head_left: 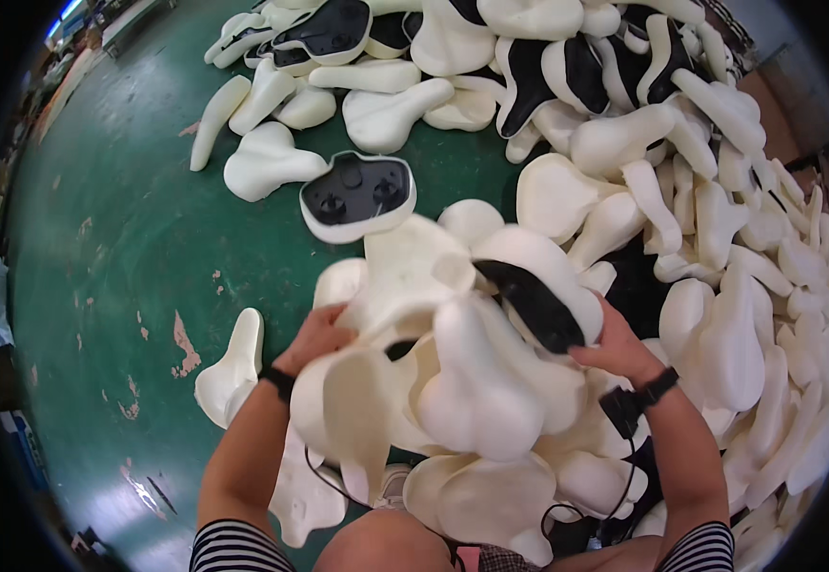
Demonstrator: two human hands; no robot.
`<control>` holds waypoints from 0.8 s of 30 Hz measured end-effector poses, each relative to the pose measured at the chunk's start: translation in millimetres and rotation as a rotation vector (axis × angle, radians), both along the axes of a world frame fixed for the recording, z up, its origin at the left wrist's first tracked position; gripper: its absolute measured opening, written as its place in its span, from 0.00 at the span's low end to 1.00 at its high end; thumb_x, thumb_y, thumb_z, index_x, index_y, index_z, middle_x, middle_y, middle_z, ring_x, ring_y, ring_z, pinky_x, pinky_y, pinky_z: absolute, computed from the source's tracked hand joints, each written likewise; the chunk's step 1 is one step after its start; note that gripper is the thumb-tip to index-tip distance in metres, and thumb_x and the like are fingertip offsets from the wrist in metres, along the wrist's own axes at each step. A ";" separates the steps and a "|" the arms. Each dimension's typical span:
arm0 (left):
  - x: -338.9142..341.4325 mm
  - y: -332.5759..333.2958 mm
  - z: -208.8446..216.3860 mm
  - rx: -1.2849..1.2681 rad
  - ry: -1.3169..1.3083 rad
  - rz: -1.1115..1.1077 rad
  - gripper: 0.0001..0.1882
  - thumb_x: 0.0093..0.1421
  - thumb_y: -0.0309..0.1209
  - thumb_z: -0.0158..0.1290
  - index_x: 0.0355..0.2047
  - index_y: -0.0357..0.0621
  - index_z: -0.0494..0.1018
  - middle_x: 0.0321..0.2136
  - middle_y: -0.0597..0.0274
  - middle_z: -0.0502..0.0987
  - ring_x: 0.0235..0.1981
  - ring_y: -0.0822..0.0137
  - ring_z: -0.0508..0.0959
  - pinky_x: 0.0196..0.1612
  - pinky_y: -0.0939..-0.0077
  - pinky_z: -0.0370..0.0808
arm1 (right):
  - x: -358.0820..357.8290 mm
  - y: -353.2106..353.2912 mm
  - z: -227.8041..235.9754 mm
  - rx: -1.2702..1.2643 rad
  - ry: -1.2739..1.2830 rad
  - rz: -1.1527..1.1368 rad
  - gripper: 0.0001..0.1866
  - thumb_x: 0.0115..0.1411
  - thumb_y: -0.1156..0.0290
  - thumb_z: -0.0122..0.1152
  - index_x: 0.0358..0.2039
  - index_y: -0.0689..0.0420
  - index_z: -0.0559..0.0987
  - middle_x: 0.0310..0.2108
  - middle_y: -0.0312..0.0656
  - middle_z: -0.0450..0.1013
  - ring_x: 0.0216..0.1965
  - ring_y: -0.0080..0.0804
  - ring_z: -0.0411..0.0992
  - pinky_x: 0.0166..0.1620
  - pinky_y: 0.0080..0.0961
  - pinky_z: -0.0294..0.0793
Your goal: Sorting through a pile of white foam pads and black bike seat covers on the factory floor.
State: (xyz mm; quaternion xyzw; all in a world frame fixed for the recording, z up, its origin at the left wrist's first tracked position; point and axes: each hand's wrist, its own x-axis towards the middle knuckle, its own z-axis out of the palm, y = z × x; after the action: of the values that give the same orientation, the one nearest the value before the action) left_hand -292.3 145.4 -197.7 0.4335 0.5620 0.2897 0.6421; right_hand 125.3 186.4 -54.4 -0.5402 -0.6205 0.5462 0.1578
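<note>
A: Looked at the left hand (314, 341) yet?
B: Yes, saw that at 8 o'clock, close to the middle. Spotted bent fingers by the edge of a hollow white seat (410, 267). Could not tell about a tight grip, with some fingertips hidden.
A: And found the right hand (622, 345)?
B: Found that between 3 and 4 o'clock. Held the end of a black-and-white seat (562, 272) there, with the thumb at the black bottom. Could not see all the other fingers.
A: Saw what between the hands?
B: Saw a heap of white seats (486, 391), some on top of others, from the middle down to 6 o'clock.
A: And farther out?
B: Found an upside-down seat (362, 181) at 11 o'clock, black bottom up. Saw green floor (119, 305) at 9 o'clock, and a lone white seat (233, 372) at 8 o'clock, past the left hand. Spotted a big pile of seats (724, 343) from 12 round to 4 o'clock. Noticed dark bands (661, 385) on both wrists, too.
</note>
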 end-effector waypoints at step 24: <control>-102.2 37.0 -100.7 0.027 1.333 0.252 0.36 0.58 0.53 0.47 0.63 0.52 0.56 0.65 0.51 0.51 0.64 0.42 0.51 0.59 0.38 0.52 | -106.8 202.6 34.9 0.285 0.373 -0.137 0.27 0.62 0.61 0.54 0.58 0.58 0.63 0.49 0.47 0.68 0.46 0.37 0.71 0.51 0.33 0.70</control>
State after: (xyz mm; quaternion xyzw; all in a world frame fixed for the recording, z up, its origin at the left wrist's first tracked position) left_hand -394.5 182.4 -298.4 0.4585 0.8804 0.0401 0.1144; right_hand 18.5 389.0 -19.5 -0.4430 -0.6132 0.5315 0.3811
